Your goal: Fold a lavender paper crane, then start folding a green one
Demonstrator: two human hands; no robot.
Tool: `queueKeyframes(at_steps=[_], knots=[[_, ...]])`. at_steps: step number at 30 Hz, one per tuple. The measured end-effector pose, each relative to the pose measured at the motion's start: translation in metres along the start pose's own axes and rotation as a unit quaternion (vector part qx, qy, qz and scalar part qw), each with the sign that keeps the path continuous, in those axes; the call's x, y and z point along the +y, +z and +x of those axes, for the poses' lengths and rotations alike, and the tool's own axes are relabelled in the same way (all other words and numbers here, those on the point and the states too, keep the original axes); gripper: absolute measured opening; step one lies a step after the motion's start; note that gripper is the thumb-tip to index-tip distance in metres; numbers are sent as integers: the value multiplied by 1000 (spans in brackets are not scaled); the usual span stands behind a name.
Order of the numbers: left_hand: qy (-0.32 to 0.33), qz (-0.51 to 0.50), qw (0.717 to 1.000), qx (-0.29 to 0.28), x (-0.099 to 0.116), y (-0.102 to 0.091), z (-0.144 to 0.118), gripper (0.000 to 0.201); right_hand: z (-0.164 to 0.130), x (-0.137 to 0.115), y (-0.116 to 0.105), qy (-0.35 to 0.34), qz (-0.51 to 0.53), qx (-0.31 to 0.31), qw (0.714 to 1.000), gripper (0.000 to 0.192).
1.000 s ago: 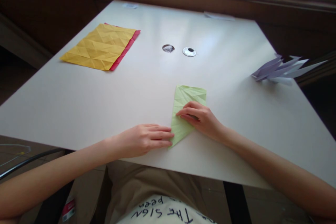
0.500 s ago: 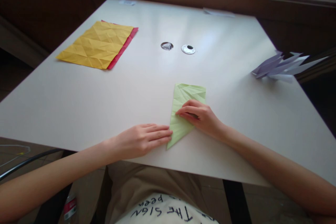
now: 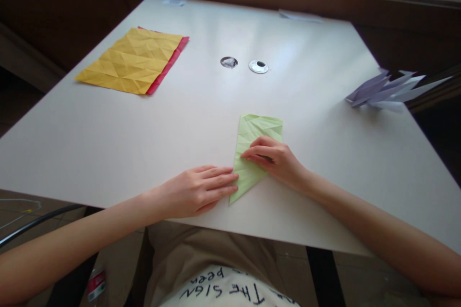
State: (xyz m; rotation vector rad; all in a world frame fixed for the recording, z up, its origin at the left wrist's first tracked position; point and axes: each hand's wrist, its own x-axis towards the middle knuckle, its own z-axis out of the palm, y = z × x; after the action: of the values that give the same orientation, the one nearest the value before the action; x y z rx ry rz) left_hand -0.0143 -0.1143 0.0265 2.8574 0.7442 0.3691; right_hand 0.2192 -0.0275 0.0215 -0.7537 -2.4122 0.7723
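A pale green sheet of origami paper (image 3: 260,126), folded and creased, lies near the front edge of the white table, its lower end running to a point. My left hand (image 3: 200,191) rests palm down at its left edge, fingers stretched out and slightly spread, the tips touching the paper. On the middle of the sheet is my right hand (image 3: 270,153), curled, with thumb and fingers closed in a pinch against the paper. Part of the paper's right edge is hidden under that hand.
Creased yellow paper (image 3: 126,62) overlaps red paper (image 3: 167,68) at the table's left. A round hole (image 3: 229,62) and a round, eye-like silvery disc (image 3: 258,67) are mid-table. Folded lilac paper (image 3: 374,91) stands at the right edge. A bottle (image 3: 96,285) is on the floor.
My left hand's fingers have spread a little and slid slightly further onto the green paper's edge. My right hand and the paper look unmoved.
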Motion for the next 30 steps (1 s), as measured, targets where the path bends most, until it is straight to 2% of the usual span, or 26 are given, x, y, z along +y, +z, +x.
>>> queueKeyframes(at_steps=[10,30], knots=[[33,-20,999,14,2,1,-2,30,1,-1,-1,-1,-1,-4,1000,18],[48,-86,995,28,6,-2,0,26,1,-3,-2,7,2,-9,1000,18]])
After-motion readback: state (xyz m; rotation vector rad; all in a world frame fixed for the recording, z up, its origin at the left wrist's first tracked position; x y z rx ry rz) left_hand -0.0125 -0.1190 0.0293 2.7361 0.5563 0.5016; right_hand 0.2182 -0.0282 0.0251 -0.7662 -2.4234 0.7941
